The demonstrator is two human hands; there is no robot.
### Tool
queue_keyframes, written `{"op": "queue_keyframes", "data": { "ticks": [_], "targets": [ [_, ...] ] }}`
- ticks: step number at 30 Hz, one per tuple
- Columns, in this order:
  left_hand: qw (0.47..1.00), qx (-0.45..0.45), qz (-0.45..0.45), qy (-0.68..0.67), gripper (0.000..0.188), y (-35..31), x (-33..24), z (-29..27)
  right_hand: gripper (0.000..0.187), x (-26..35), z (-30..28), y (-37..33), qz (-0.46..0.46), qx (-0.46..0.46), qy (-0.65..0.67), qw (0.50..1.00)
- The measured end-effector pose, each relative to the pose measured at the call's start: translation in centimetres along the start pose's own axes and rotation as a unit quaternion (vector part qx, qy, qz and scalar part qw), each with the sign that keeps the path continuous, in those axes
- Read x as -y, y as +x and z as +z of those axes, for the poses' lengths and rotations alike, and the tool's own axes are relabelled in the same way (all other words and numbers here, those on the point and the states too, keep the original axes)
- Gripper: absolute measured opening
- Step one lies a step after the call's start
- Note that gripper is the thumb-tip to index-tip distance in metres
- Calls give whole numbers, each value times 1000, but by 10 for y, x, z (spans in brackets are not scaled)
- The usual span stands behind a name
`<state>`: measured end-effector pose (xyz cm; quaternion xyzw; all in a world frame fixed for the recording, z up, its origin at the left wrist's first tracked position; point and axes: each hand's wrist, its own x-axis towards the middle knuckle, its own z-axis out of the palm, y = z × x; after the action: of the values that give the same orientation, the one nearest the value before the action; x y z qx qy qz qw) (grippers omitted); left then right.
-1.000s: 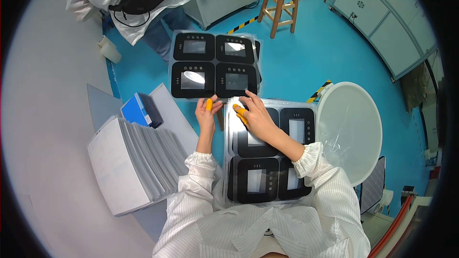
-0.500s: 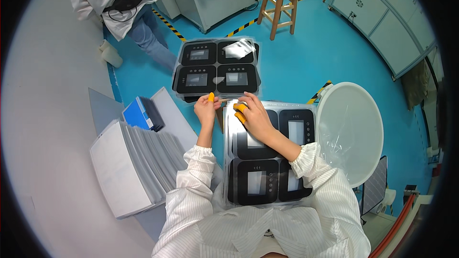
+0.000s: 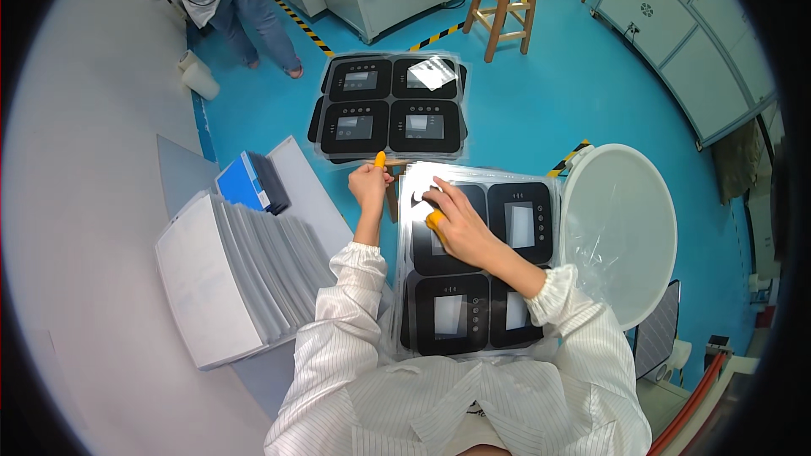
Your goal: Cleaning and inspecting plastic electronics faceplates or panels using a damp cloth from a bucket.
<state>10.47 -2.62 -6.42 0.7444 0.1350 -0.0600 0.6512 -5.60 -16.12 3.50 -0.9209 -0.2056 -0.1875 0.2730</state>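
Now curling the left hand (image 3: 369,186) tighter just left of the near sheet stack (image 3: 465,287), cannot tell if clamped on anything; perhaps leaving sheet handling to the right hand (image 3: 460,224), resting on that stack's far-left part, fingers apart.

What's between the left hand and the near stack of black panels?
In the head view, a brown wooden piece and blue floor show in the narrow gap between the left hand and the near stack.
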Motion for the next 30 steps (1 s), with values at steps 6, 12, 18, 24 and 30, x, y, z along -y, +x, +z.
{"op": "queue_keyframes", "data": {
  "ticks": [6,12,18,24,30],
  "targets": [
    [1000,-4,13,10,15,0,3,-4,20,10,-14,-35,12,17,23,1000],
    [998,34,51,-1,16,-17,-4,-21,17,15,-25,-35,41,-8,60,997],
    [955,238,169,-57,21,-84,-63,-39,14,23,-40,-32,39,-32,58,997],
    [932,335,117,-74,24,-94,-63,-21,22,21,-46,-31,28,7,156,987],
    [949,86,54,-299,16,-25,-62,-33,20,-5,-112,-80,149,42,212,965]
  ]
}}
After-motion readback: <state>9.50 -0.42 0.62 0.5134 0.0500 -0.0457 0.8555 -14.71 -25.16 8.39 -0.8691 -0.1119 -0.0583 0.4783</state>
